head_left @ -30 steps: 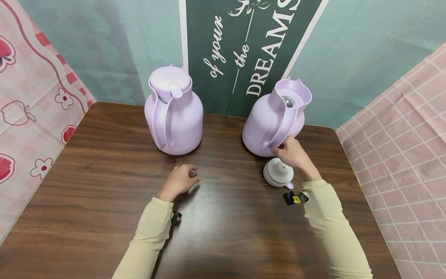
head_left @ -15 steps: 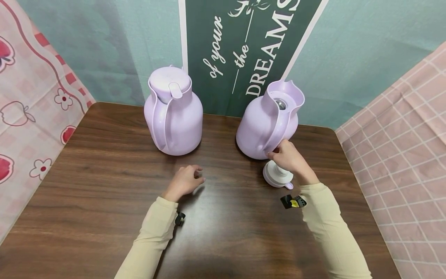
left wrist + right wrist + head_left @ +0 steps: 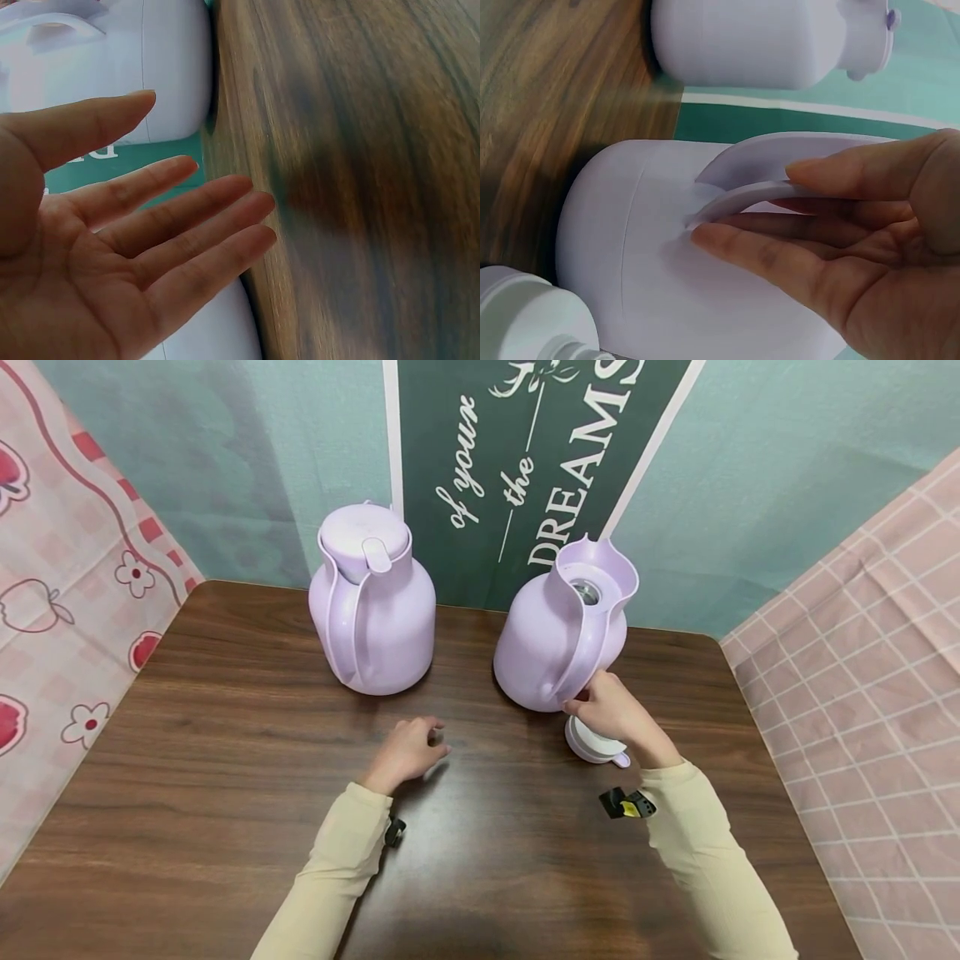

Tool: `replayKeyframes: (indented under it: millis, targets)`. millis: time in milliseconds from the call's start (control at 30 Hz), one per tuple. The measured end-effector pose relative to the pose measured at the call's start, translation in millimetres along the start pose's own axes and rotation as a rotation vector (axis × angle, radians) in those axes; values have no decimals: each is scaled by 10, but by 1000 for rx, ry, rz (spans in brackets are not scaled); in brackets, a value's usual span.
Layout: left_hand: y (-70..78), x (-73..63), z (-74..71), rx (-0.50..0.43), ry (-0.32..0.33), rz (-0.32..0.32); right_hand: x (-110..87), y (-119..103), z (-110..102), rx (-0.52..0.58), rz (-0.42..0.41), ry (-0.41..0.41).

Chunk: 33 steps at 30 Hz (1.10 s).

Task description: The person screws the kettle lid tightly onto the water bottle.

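Observation:
Two lilac thermos jugs stand at the back of the table. The right jug (image 3: 543,639) has its mouth uncovered, and a round silvery opening shows inside. My right hand (image 3: 617,714) grips its handle (image 3: 742,196) low down, thumb on one side and fingers through the loop. Just in front of that jug sits its stopper (image 3: 588,745), white with a lilac tab, partly hidden behind the right hand. The left jug (image 3: 393,627) wears its lilac lid (image 3: 363,531). My left hand (image 3: 407,752) hovers over the table in front of it, holding nothing, fingers loosely spread.
The brown wooden table (image 3: 225,760) reaches back to a teal cloth (image 3: 750,485) with a dark green lettered panel (image 3: 480,560). Pink patterned cloths hang at the left (image 3: 75,610) and right sides. Small black cameras sit on both wrists.
The right hand has drawn the uncovered jug leftward and slightly nearer along the table. The right hand now covers more of the stopper. My left hand has drifted slightly right.

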<state>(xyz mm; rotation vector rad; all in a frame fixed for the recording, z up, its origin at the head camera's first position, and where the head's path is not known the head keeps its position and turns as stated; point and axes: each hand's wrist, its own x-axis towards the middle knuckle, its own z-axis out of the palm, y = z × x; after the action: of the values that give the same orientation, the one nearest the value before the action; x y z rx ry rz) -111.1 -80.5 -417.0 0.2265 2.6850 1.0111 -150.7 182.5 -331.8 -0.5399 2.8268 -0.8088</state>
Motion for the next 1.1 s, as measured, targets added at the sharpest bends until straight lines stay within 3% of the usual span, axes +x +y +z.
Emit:
replayKeyframes:
  millis: [333,767,1100]
  targets:
    - [78,61,20,14,-9,19,-47,-108,87,-8,-93,9]
    - [187,140,-22,23,-18,25,-123,-185,144,-4,-116,-9]
    - [230,177,-58,43,-20,30,-171,-230,185,17,-204,-25]
